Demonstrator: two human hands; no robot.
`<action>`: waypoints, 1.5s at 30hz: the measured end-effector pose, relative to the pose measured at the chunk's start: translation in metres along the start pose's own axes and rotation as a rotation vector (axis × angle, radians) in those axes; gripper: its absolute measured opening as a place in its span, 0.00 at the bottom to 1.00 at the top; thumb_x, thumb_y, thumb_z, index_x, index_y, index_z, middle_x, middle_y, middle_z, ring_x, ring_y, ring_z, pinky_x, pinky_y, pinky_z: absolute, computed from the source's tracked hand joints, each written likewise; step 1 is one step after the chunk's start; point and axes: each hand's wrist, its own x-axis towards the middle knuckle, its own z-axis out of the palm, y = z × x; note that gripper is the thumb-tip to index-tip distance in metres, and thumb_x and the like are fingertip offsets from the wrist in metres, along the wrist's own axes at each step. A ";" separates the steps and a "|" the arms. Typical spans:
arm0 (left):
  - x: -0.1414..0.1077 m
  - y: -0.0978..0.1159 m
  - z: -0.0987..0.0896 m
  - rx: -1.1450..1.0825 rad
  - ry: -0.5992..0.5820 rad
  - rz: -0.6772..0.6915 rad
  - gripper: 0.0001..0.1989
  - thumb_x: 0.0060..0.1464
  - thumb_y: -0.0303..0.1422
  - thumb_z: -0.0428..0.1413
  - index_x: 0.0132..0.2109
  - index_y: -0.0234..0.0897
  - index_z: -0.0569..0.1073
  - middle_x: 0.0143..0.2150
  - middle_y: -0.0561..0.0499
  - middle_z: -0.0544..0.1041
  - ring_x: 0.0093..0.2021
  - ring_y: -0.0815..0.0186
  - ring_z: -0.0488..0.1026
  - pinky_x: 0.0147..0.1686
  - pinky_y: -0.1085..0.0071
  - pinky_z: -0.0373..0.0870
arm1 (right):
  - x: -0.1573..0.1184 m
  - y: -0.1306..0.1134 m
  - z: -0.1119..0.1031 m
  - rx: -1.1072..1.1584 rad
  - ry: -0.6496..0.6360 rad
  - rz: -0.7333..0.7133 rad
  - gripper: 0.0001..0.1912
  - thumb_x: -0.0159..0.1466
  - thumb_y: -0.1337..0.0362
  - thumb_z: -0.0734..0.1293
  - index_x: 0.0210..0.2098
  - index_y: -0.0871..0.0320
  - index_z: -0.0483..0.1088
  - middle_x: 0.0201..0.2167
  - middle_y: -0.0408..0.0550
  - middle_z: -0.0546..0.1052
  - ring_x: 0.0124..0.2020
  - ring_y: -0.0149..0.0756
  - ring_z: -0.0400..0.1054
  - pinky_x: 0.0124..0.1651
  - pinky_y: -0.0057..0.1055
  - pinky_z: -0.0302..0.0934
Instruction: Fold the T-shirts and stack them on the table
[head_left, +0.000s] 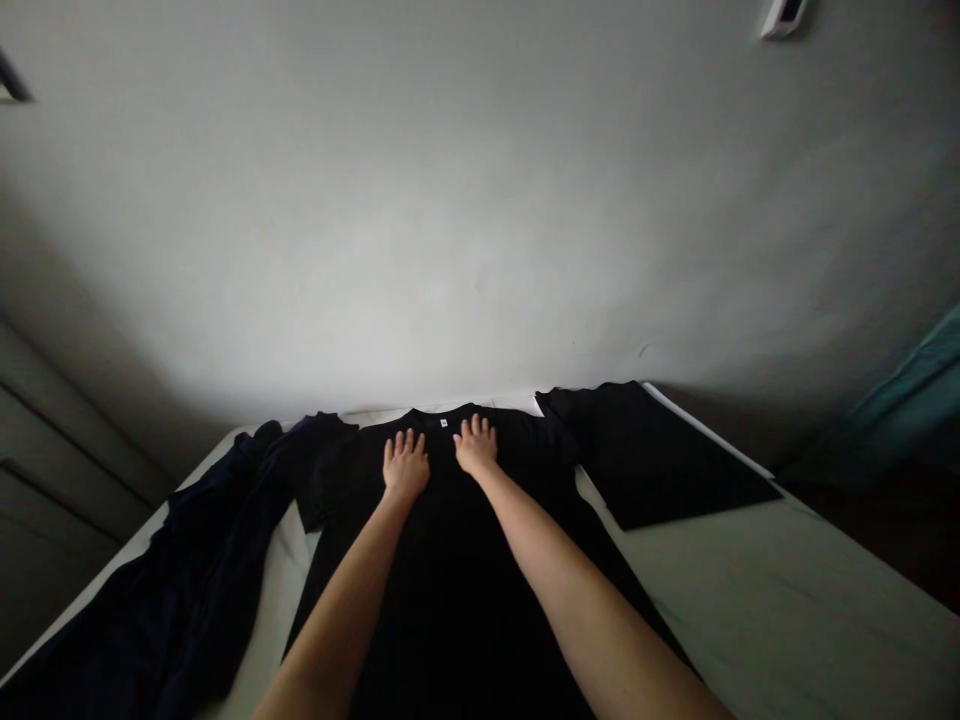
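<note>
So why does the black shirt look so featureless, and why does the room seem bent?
In the head view, the black T-shirt is too dark to show its folds, the wall is brightest mid-frame and dims toward the corners, and wide-lens distortion slants the white table.

It looked like a room in a home, perhaps a bedroom: a black T-shirt (450, 560) and dark clothes (180, 570) lay on a white table (780, 600) beside a bare grey wall (480, 230) and teal cloth (885, 400).
</note>
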 end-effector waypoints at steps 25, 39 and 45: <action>-0.068 0.010 -0.012 -0.046 -0.015 -0.061 0.27 0.66 0.37 0.40 0.69 0.35 0.59 0.70 0.38 0.57 0.70 0.49 0.52 0.67 0.51 0.47 | -0.078 0.036 -0.006 -0.040 0.089 -0.026 0.31 0.72 0.54 0.50 0.69 0.63 0.52 0.72 0.59 0.46 0.72 0.49 0.36 0.69 0.52 0.29; -0.036 -0.060 -0.015 -0.067 -0.092 -0.042 0.25 0.64 0.42 0.45 0.65 0.45 0.64 0.68 0.44 0.63 0.67 0.50 0.59 0.61 0.50 0.58 | -0.041 0.080 -0.020 -0.075 0.049 -0.093 0.27 0.72 0.52 0.54 0.66 0.55 0.59 0.68 0.54 0.59 0.68 0.44 0.51 0.67 0.42 0.43; 0.053 -0.063 -0.036 -0.105 -0.009 -0.071 0.17 0.63 0.36 0.45 0.50 0.41 0.76 0.50 0.43 0.79 0.54 0.54 0.72 0.53 0.60 0.65 | 0.040 0.072 -0.042 -0.057 0.187 0.019 0.18 0.71 0.67 0.55 0.51 0.59 0.74 0.49 0.58 0.76 0.49 0.43 0.70 0.48 0.33 0.59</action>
